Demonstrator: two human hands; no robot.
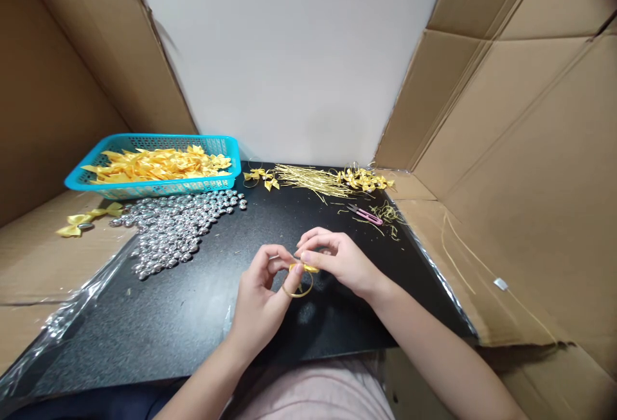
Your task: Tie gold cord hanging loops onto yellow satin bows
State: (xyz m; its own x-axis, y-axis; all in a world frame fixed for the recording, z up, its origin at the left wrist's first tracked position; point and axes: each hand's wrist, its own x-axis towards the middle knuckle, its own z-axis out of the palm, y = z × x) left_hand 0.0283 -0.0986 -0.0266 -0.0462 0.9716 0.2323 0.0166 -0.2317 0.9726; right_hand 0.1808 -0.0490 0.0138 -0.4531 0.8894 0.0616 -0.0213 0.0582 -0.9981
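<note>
Both hands meet over the near middle of the black table. My left hand [267, 288] is closed, pinching a yellow ribbon bow [309, 268] between thumb and fingers. From the bow hangs a loop of gold cord [299, 294]. My right hand [335, 256] is closed too, its thumb and fingertips pinched at the bow's upper right side. Fingers cover much of the bow, so whether a bell or cord end sits between them cannot be seen.
A blue basket [202, 183] of yellow bows stands at back left. Silver beads [168, 234] spread before it. Gold cords [313, 180], finished-looking bows [364, 179] and pink thread snips [369, 215] lie at back right. Cardboard walls [520, 150] flank the table.
</note>
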